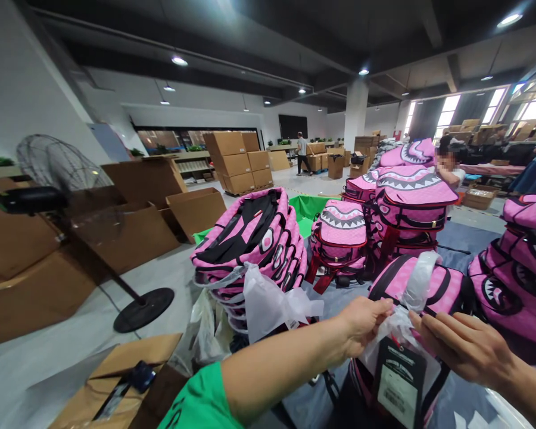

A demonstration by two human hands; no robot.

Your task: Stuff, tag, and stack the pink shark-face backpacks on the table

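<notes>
A pink backpack [449, 283] with black trim stands close in front of me, its top handle [422, 275] wrapped in whitish plastic. Below that handle, my left hand [361, 326] pinches one side of a thin, translucent plastic bag [398, 322]. My right hand [469, 344] grips the other side, fingers fairly straight and thumb mostly hidden. Between and under the hands hangs a black hang tag [399, 381] with a white barcode label, partly covered by the plastic. To the left, several pink backpacks [254, 238] lean in a nested row, with white wrapping [272, 301] at their front.
More shark-mouth backpacks [339, 229] are stacked beyond, and another pile [518, 274] stands at right. A black floor fan [143, 310] and open cartons [196, 208] are at left. A person [301, 152] stands far back; another [449, 164] is behind the stacks.
</notes>
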